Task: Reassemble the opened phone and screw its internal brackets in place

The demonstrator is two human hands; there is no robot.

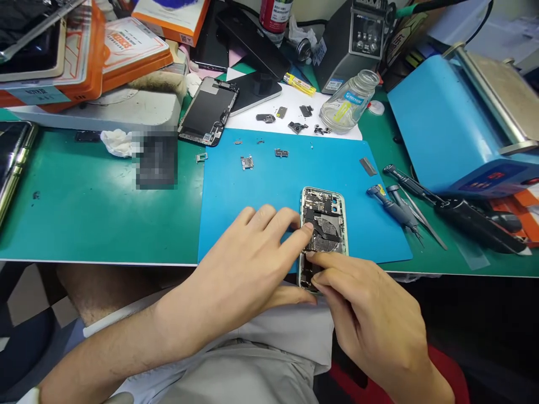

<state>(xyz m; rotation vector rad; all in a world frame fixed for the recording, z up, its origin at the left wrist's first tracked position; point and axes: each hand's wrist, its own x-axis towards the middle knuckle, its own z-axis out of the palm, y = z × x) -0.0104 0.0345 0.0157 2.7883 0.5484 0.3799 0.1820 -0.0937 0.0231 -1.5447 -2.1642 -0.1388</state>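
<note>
Opened phone housing sits over the near edge of the blue mat, its lower end projecting past the edge toward my lap. Circuitry and a round dark coil show inside; the screen side is off.

My left hand grips the housing from its left: forefinger tip on the interior near the left edge, thumb at the lower end. My right hand comes in from the right, thumb and forefinger tips close together over the lower interior. Cannot tell whether they pinch any part.

On the mat beyond the housing: a metal bracket, a small dark module and, toward the right edge, a grey strip. Just left of the mat, on the green surface, lies a small tray. A display panel lies at the mat's far left corner.

Farther back, white paper carries several small components and a tilted glass jar. To the right of the mat: tweezers among dark-handled tools, with a blue machine behind. Orange boxes are stacked at far left.
</note>
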